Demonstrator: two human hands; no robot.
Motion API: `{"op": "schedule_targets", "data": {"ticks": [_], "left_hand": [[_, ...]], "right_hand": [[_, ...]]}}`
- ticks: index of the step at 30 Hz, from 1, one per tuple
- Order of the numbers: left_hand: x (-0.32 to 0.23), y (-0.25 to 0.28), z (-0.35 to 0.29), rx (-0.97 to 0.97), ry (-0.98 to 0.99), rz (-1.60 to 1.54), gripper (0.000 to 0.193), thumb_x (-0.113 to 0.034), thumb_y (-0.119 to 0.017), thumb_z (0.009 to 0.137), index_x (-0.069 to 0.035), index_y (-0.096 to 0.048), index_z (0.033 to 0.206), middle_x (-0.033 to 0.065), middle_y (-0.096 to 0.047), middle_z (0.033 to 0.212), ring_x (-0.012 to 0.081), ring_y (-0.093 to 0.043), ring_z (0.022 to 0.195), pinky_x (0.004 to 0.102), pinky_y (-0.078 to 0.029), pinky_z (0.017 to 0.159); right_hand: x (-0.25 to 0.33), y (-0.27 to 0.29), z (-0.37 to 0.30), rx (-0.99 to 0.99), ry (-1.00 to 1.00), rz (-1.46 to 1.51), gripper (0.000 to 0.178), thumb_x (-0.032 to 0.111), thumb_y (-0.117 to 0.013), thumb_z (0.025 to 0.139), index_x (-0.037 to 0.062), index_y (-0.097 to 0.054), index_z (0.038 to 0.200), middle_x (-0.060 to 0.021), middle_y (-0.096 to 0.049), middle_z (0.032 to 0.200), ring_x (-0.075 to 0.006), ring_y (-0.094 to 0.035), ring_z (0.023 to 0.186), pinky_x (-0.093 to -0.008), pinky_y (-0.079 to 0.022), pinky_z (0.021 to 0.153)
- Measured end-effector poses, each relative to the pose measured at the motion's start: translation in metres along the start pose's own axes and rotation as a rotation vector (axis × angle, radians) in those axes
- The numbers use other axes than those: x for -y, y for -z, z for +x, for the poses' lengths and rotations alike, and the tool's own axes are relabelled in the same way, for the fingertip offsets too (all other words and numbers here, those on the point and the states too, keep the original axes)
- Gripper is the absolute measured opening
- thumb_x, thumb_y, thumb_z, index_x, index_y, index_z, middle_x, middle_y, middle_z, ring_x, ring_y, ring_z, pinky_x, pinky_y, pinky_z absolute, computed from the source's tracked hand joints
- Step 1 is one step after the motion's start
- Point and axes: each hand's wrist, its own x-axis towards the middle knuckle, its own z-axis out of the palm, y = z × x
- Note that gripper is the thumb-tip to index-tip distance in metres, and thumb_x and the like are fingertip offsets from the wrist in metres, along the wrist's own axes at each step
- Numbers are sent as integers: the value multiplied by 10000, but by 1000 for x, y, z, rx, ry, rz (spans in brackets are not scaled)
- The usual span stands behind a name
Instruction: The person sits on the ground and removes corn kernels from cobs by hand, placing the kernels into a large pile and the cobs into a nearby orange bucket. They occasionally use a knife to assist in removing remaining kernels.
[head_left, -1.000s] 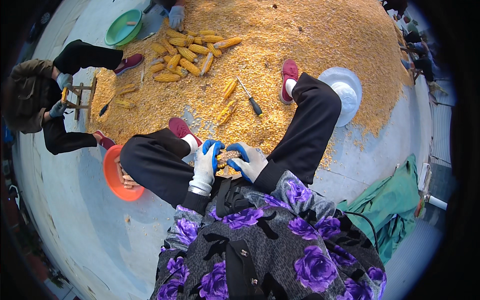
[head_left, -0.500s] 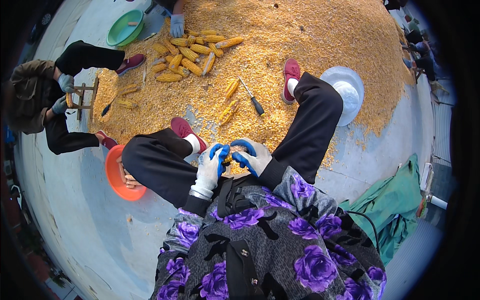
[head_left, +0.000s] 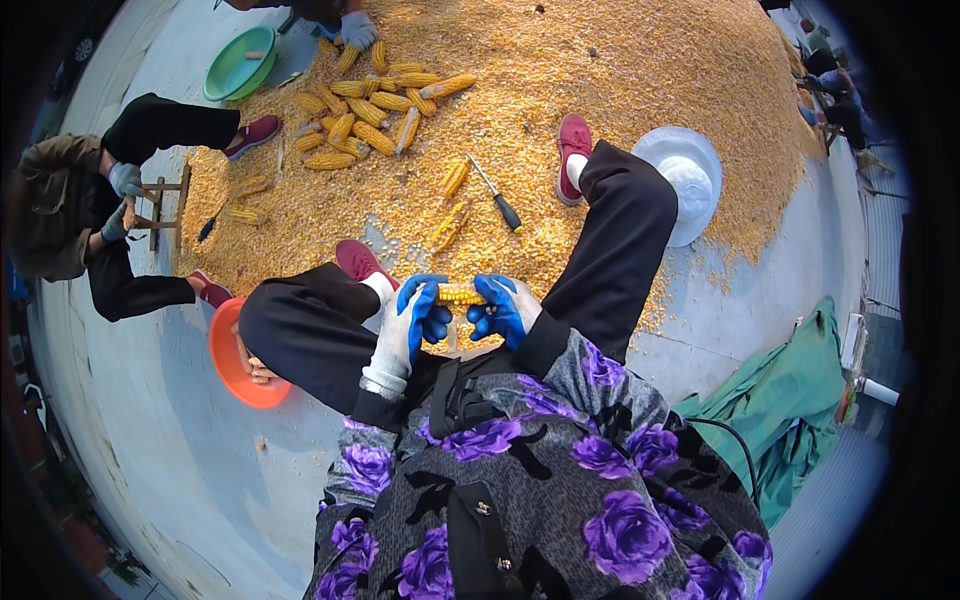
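Sleeves [head_left: 367, 468] of grey cloth with purple flowers run up from the person's patterned front, ending in black cuffs just above the lap. Both forearms angle inward, so the left hand [head_left: 402, 325] and right hand [head_left: 512, 308] face each other between the parted knees, each in a white glove with blue palm coating. Their fingers [head_left: 435, 326] are bent: both sets grasp one yellow corn ear [head_left: 460, 297], held level across the gap, an end in either hand, its kernel rows bare between them. The left wrist is fairly straight; the right forearm slants in more steeply from the side.

Black trousers [head_left: 635, 235] flank the hands, and an orange basin [head_left: 248, 385] with cobs sits beside the left knee. Farther out, two loose ears [head_left: 452, 226] and a screwdriver [head_left: 505, 208] lie on spread kernels [head_left: 530, 245]; a pale hat [head_left: 690, 190] lies beyond the right knee. Beyond them is a heap of ears [head_left: 370, 110], where a co-worker's gloved hand [head_left: 358, 30] reaches in near a green basin [head_left: 240, 65].
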Motion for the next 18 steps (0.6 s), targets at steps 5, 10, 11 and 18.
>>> {"op": "schedule_targets", "data": {"ticks": [5,10,11,18], "left_hand": [[11,3,2,-109,57,-186,296,-384,-517,963,-96,-578,942,49,-582,601,134,-533,458,234,-412,430],[15,2,5,-143,149,-252,294,-384,-507,967,-97,-567,974,29,-574,622,122,-525,461,237,-419,425],[17,2,6,-150,148,-276,293,-385,-516,962,-98,-565,999,31,-575,627,125,-528,462,235,-422,429],[4,-20,4,-235,96,-147,405,-225,-672,881,-87,-483,1211,35,-572,763,115,-545,563,247,-453,469]], "right_hand": [[3,-5,-3,-53,-3,-92,497,491,-527,934,32,-510,1123,-140,-623,770,-204,-609,557,-330,-538,537],[6,-7,-5,30,12,-84,437,454,-548,934,46,-514,1087,-124,-625,783,-192,-606,556,-328,-542,551],[6,-8,-6,57,6,-72,420,442,-557,933,51,-515,1079,-117,-621,780,-189,-606,556,-332,-544,552],[1,-10,-1,49,-65,109,342,390,-579,932,77,-523,1055,-82,-593,752,-171,-595,548,-362,-558,558]]}}
